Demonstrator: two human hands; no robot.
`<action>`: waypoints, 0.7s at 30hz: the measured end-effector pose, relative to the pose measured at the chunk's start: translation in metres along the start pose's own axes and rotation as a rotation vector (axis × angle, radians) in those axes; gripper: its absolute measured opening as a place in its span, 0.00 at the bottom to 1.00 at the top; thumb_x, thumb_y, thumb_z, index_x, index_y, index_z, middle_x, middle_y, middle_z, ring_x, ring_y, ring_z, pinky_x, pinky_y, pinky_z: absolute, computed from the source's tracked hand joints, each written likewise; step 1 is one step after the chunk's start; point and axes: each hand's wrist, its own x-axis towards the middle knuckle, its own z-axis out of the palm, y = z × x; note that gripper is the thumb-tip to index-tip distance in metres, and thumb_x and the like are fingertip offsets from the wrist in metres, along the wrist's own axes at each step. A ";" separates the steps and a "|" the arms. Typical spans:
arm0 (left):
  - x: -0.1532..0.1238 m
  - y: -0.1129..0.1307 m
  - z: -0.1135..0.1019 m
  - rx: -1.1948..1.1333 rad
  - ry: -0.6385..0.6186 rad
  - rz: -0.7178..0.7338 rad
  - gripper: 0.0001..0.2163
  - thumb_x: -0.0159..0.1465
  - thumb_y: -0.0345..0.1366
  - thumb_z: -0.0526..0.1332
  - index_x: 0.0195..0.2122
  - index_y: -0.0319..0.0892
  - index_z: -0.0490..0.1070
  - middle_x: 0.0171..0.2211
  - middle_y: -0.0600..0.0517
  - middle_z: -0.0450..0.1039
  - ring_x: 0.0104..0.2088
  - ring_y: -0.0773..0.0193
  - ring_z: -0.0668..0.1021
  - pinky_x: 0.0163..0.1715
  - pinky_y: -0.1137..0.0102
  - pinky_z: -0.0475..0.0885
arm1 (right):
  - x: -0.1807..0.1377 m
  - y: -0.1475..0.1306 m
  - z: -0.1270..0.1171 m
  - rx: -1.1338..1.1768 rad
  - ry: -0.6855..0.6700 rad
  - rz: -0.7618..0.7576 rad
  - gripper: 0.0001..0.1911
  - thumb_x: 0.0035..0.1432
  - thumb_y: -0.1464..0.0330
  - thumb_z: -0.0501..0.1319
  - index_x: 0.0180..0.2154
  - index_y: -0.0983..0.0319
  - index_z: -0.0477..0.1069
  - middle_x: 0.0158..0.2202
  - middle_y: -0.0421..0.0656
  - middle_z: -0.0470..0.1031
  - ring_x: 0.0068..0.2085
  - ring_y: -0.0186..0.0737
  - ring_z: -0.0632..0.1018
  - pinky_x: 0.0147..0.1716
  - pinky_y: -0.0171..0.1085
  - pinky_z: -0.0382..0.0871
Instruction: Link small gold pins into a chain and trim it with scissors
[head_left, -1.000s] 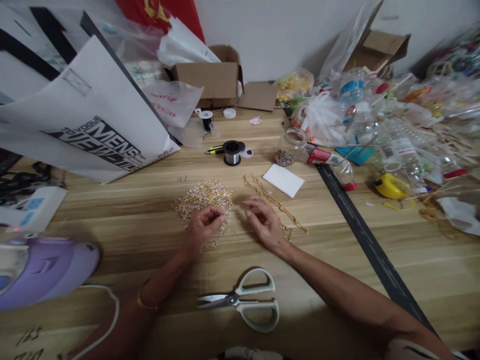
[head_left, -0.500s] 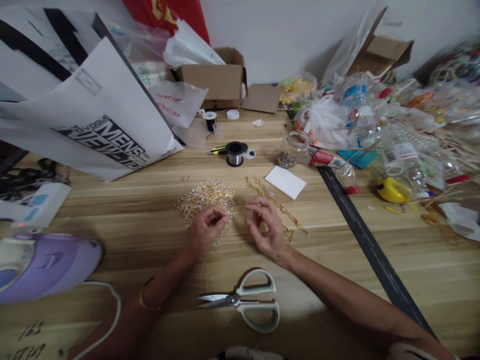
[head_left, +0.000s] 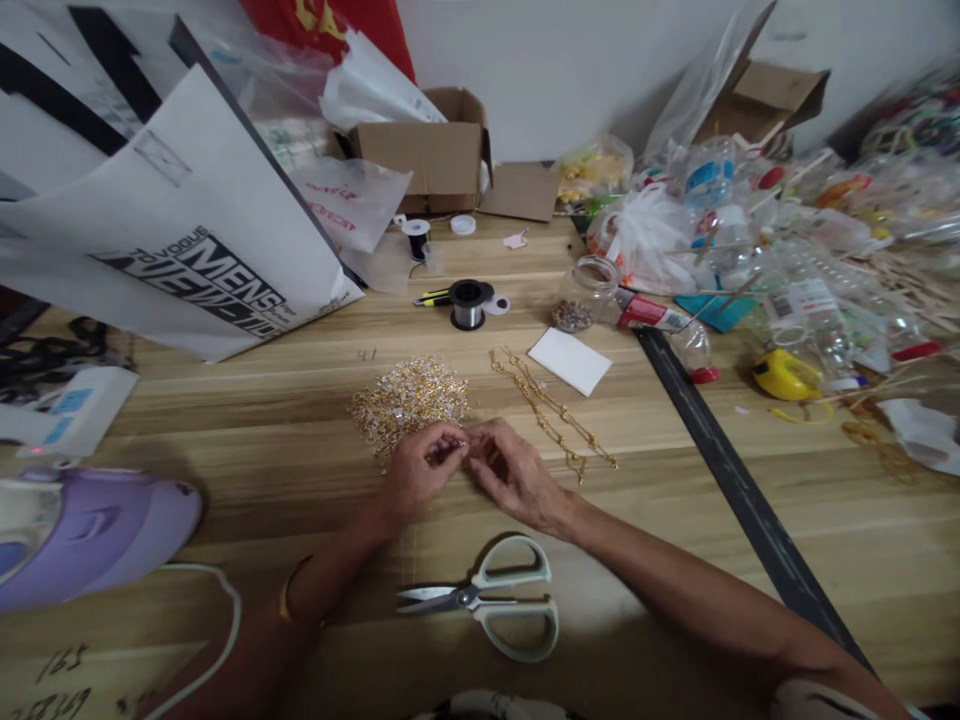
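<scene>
My left hand [head_left: 424, 468] pinches something tiny between thumb and fingertips, too small to name, just in front of a pile of small gold and clear beads [head_left: 411, 395]. Fingertips of my right hand [head_left: 514, 472] meet those of the left, also closed in a pinch. What the right fingers hold, if anything, is hidden. Beyond the right hand lies a gold chain [head_left: 547, 415] with small knot-like links, laid out in two strands. On the table nearer me rest scissors [head_left: 480, 598] with pale handles, blades partly open and pointing left.
Behind the beads are a wire spool [head_left: 468, 305], a cutter knife [head_left: 433, 297], a white card [head_left: 570, 361] and a jar of beads [head_left: 583, 295]. A purple iron-like appliance [head_left: 112, 535] stands left, below a large paper bag [head_left: 202, 220]. Plastic bottles [head_left: 806, 310] crowd the right.
My right hand has moved left and its fingers have closed to meet the left fingertips. My left hand has shifted slightly right. More of the gold chain shows now.
</scene>
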 end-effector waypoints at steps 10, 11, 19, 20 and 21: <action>-0.001 0.003 0.001 -0.030 -0.013 0.005 0.03 0.56 0.33 0.61 0.31 0.40 0.71 0.27 0.53 0.75 0.27 0.67 0.77 0.29 0.75 0.70 | 0.002 0.005 0.002 0.137 -0.070 0.160 0.18 0.59 0.72 0.57 0.51 0.62 0.61 0.31 0.40 0.71 0.29 0.32 0.72 0.30 0.31 0.66; -0.001 0.003 0.001 -0.041 -0.011 -0.001 0.04 0.56 0.33 0.61 0.32 0.41 0.71 0.27 0.53 0.75 0.27 0.68 0.77 0.28 0.75 0.70 | 0.002 0.005 0.001 0.118 -0.064 0.160 0.16 0.59 0.71 0.56 0.49 0.62 0.62 0.31 0.40 0.71 0.29 0.32 0.71 0.30 0.31 0.66; 0.002 0.002 -0.002 -0.099 -0.008 -0.045 0.12 0.55 0.32 0.62 0.41 0.42 0.69 0.28 0.54 0.74 0.29 0.67 0.77 0.31 0.74 0.71 | 0.004 0.003 -0.005 0.054 -0.054 0.099 0.11 0.61 0.70 0.53 0.47 0.62 0.60 0.28 0.38 0.67 0.26 0.32 0.67 0.26 0.30 0.61; 0.002 0.003 -0.002 -0.115 -0.013 -0.048 0.11 0.56 0.32 0.62 0.41 0.41 0.69 0.29 0.53 0.75 0.29 0.67 0.77 0.31 0.74 0.72 | 0.004 0.004 -0.005 0.055 -0.052 0.098 0.11 0.62 0.70 0.53 0.47 0.62 0.60 0.27 0.38 0.67 0.26 0.32 0.67 0.26 0.30 0.62; 0.002 0.004 -0.002 -0.134 -0.015 -0.054 0.10 0.56 0.32 0.61 0.40 0.41 0.69 0.30 0.52 0.75 0.30 0.67 0.78 0.32 0.73 0.72 | 0.004 0.004 -0.005 0.057 -0.048 0.098 0.11 0.62 0.70 0.53 0.47 0.62 0.60 0.27 0.38 0.67 0.26 0.32 0.68 0.27 0.31 0.62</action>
